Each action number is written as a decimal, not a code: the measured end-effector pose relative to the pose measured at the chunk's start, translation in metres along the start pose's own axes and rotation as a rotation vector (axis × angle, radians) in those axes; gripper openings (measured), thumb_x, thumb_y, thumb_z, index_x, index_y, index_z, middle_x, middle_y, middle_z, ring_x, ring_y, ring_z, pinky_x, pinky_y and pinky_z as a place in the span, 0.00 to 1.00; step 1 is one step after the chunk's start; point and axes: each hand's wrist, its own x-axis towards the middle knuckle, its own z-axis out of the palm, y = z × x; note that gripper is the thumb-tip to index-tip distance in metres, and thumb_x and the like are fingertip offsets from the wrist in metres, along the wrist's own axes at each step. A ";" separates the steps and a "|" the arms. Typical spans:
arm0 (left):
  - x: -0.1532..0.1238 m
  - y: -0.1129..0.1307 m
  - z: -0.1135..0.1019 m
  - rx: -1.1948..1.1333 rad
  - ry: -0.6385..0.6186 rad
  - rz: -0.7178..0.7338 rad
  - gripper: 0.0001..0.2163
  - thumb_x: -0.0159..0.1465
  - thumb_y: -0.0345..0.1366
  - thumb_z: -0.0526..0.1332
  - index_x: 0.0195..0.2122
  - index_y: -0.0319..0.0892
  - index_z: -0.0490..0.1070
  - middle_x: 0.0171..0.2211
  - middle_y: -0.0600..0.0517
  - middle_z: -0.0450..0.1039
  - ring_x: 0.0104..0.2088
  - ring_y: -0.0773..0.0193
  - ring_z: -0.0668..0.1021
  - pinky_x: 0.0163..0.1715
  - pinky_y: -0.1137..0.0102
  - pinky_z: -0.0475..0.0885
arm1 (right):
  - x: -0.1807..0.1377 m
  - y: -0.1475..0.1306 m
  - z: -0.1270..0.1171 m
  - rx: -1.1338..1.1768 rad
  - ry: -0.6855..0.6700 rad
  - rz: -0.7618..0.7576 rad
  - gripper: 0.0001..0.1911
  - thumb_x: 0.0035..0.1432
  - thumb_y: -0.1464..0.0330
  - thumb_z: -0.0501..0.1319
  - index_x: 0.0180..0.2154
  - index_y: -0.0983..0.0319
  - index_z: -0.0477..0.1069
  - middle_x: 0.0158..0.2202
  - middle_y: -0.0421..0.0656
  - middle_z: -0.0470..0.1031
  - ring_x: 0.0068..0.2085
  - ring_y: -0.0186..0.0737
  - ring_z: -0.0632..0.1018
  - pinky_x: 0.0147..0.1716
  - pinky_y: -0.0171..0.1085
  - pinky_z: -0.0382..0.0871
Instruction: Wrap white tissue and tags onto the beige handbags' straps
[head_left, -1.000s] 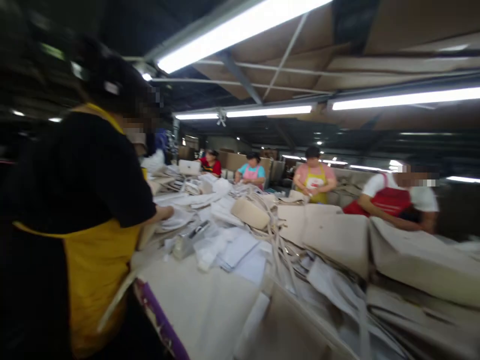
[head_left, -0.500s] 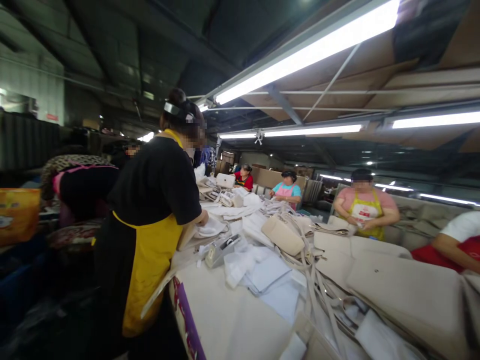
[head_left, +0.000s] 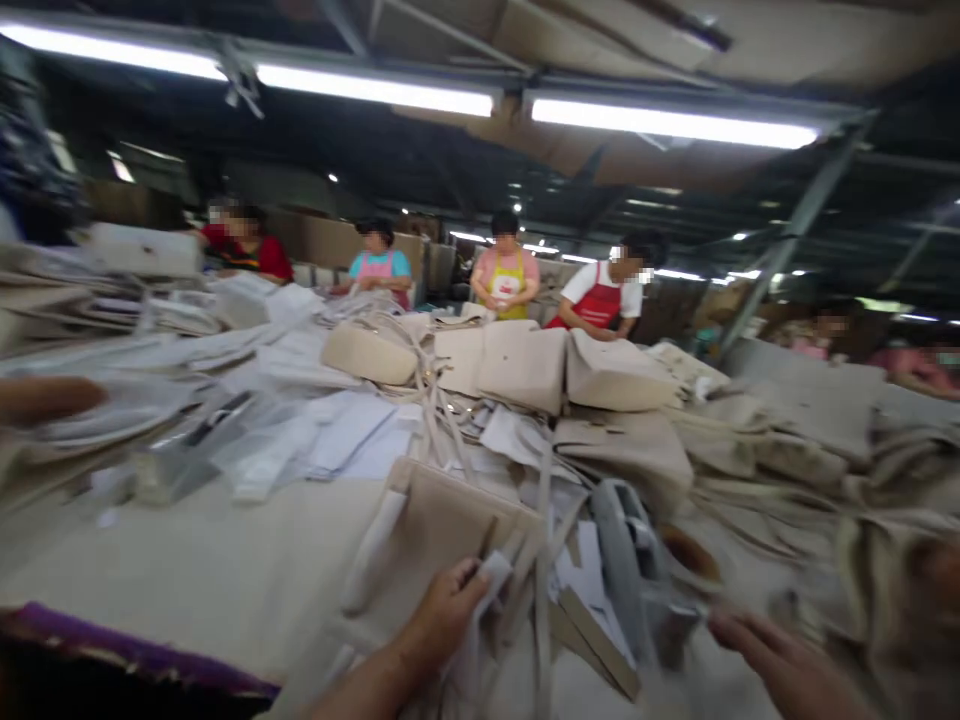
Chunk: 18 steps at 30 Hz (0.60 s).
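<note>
At the lower middle, my left hand (head_left: 454, 600) is closed around a white strip (head_left: 495, 580), paper or wrapping. It lies against an opened beige bag (head_left: 450, 550) on the table. My right hand (head_left: 784, 655) is at the lower right, smeared by motion, its fingertips close to the front end of a grey tape dispenser (head_left: 626, 530). Whether they touch it or pinch anything is unclear. A brown ring (head_left: 690, 553), perhaps a tape roll, sits beside the dispenser. Beige straps (head_left: 544, 580) and a flat tan strip (head_left: 596, 640) lie between my hands.
Beige bags (head_left: 521, 365) are heaped across the table (head_left: 187, 570). White sheets (head_left: 352, 435) and a clear-wrapped dispenser (head_left: 180, 450) lie to the left. A co-worker's forearm (head_left: 45, 400) reaches in there. Several people stand along the far side, one in a red apron (head_left: 600, 300).
My view has swung right and down, bringing both my hands and the grey dispenser into sight. The co-worker in the yellow apron at the left has mostly left the picture.
</note>
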 end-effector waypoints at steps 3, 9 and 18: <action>0.005 0.007 -0.007 0.015 -0.033 -0.023 0.17 0.58 0.47 0.57 0.36 0.37 0.71 0.29 0.51 0.73 0.32 0.62 0.72 0.34 0.71 0.65 | -0.016 0.011 -0.002 0.126 -0.132 0.061 0.18 0.50 0.54 0.55 0.18 0.58 0.68 0.20 0.40 0.71 0.27 0.40 0.73 0.29 0.36 0.66; 0.001 0.010 -0.006 0.036 -0.036 -0.050 0.16 0.58 0.48 0.57 0.34 0.37 0.70 0.28 0.50 0.73 0.31 0.62 0.72 0.34 0.71 0.66 | -0.037 0.019 0.033 0.229 -0.106 0.142 0.18 0.48 0.52 0.53 0.19 0.59 0.64 0.16 0.35 0.63 0.22 0.34 0.66 0.24 0.33 0.59; 0.005 0.002 -0.007 0.028 -0.031 -0.037 0.16 0.59 0.47 0.57 0.35 0.37 0.70 0.28 0.50 0.73 0.30 0.63 0.72 0.33 0.72 0.65 | -0.020 0.026 0.064 0.137 -0.055 0.126 0.17 0.47 0.54 0.50 0.22 0.59 0.66 0.17 0.39 0.69 0.24 0.39 0.71 0.25 0.35 0.63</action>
